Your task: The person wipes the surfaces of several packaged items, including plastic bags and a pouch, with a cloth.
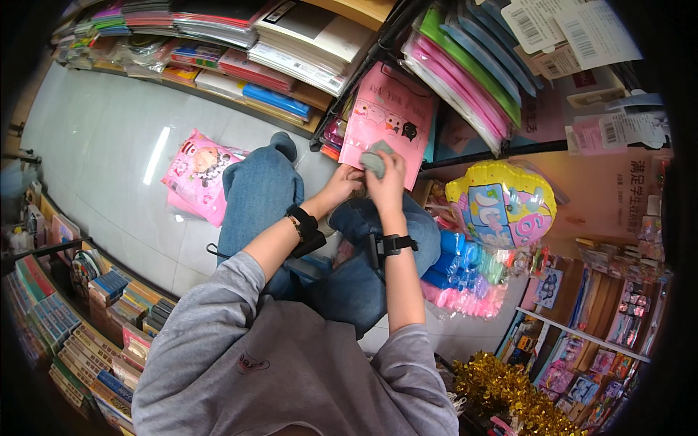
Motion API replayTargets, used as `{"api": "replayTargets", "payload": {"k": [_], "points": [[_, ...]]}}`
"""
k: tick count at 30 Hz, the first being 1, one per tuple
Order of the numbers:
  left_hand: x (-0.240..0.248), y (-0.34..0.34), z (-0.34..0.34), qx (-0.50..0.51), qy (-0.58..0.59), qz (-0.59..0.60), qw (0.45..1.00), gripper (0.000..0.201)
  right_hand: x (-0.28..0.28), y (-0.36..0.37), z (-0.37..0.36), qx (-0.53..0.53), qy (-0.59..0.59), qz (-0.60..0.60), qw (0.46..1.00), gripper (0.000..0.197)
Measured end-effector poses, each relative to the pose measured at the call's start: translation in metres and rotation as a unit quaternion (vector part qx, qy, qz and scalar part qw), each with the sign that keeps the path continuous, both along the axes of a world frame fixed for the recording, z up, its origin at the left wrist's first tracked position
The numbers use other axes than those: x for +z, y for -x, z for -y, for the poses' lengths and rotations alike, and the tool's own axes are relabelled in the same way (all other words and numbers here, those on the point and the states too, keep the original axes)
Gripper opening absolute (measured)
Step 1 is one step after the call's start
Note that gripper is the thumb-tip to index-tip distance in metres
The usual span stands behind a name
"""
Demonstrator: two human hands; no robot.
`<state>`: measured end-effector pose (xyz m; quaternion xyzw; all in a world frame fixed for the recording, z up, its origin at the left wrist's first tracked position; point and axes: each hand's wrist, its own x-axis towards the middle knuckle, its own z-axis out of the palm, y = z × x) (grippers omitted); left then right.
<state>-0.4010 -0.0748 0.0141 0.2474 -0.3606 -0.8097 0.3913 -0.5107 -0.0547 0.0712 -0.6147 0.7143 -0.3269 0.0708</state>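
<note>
As right hand [389, 182] grips cloth [374, 163], left hand [340, 189] at bag's [383, 100] floorward edge, grip unclear

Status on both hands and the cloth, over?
Right hand gripping grey cloth at pink bag. Left hand near bag's lower edge. No obstruction visible at cloth.

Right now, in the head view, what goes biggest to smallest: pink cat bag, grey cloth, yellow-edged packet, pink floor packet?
1. Pink cat bag and yellow-edged packet: too alike to rank
2. Pink floor packet
3. Grey cloth
</note>
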Motion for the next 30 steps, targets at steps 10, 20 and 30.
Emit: {"api": "replayTargets", "payload": {"k": [10, 20, 30], "points": [[0.024, -0.009, 0.000, -0.004, -0.015, 0.074, 0.997, 0.041, 0.018, -0.022, 0.005, 0.136, -0.042, 0.045, 0.989, 0.033], [0.017, -0.017, 0.008, -0.104, 0.019, 0.106, 0.989, 0.058, 0.016, 0.004, -0.007, 0.019, -0.028, 0.180, 0.983, 0.017], [0.025, -0.017, 0.008, -0.110, 0.008, 0.051, 0.993, 0.068, -0.021, 0.036, 0.005, -0.097, -0.003, -0.007, 0.995, 0.042]]}}
